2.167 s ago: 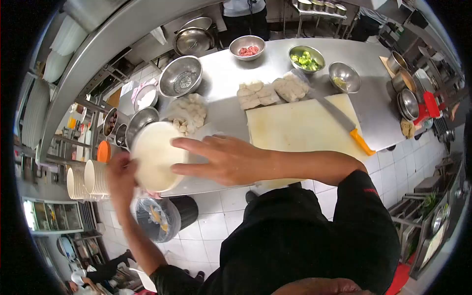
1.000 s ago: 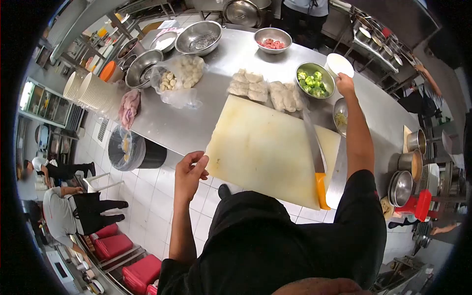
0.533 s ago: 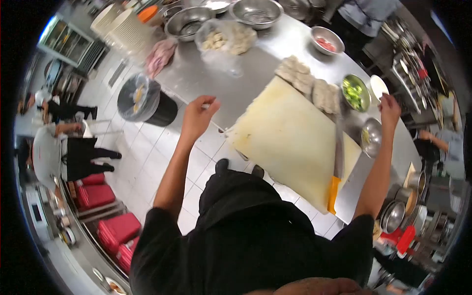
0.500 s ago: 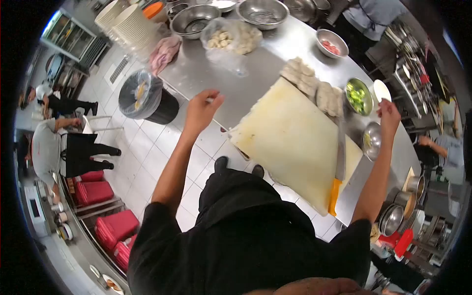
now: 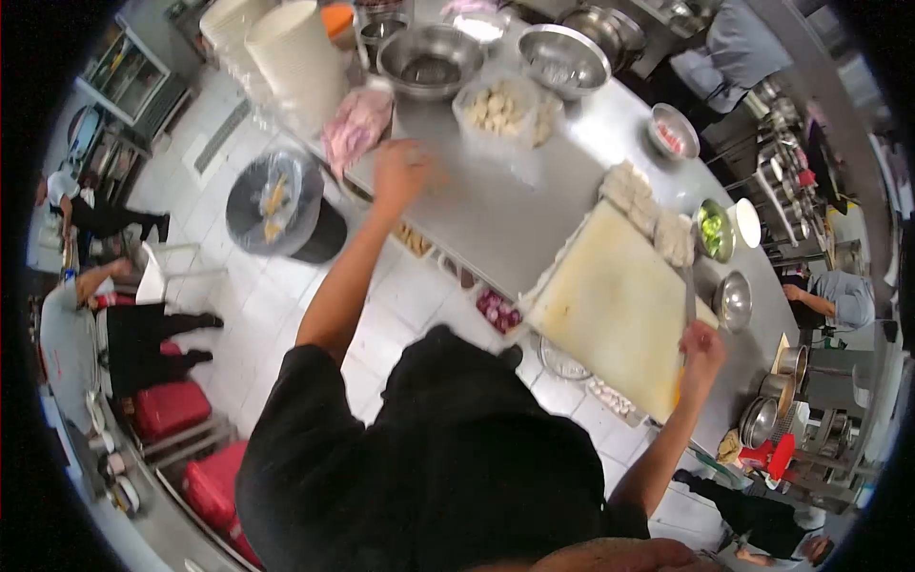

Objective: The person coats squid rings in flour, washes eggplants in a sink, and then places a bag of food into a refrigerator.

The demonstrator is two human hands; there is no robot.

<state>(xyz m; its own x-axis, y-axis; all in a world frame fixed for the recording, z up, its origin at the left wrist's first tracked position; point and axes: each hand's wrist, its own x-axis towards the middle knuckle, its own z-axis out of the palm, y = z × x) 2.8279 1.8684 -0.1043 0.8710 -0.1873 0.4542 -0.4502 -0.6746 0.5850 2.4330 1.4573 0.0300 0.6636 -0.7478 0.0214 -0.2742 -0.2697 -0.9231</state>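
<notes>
The person's right hand (image 5: pixel 702 348) is at the handle end of an orange-handled knife (image 5: pixel 690 294), fingers bent; whether they grasp it cannot be told. The left hand (image 5: pixel 402 176), blurred, has its fingers loose and released above the near edge of the steel counter (image 5: pixel 457 195).

Under the knife, beside the right fingers, lies the cutting board (image 5: pixel 605 310). Just beyond these fingers stands a small steel bowl (image 5: pixel 734 303); farther out, a bowl of broccoli (image 5: pixel 712 229) and a white bowl (image 5: pixel 746 223) stand side by side. Bagged pale pieces (image 5: pixel 629 194) lie along the board's far edge, between the two hands' reach. Farther still is a steel bowl with red meat (image 5: pixel 669 140).

Just past the left fingers lies a pink cloth (image 5: pixel 355 131), with stacked tubs (image 5: pixel 297 71) behind it. Beyond these fingers are a plastic bag of pale chunks (image 5: pixel 498 107) and two wide steel bowls (image 5: pixel 429 65). Outward to their left, a lined bin (image 5: pixel 322 234) stands on the floor.
</notes>
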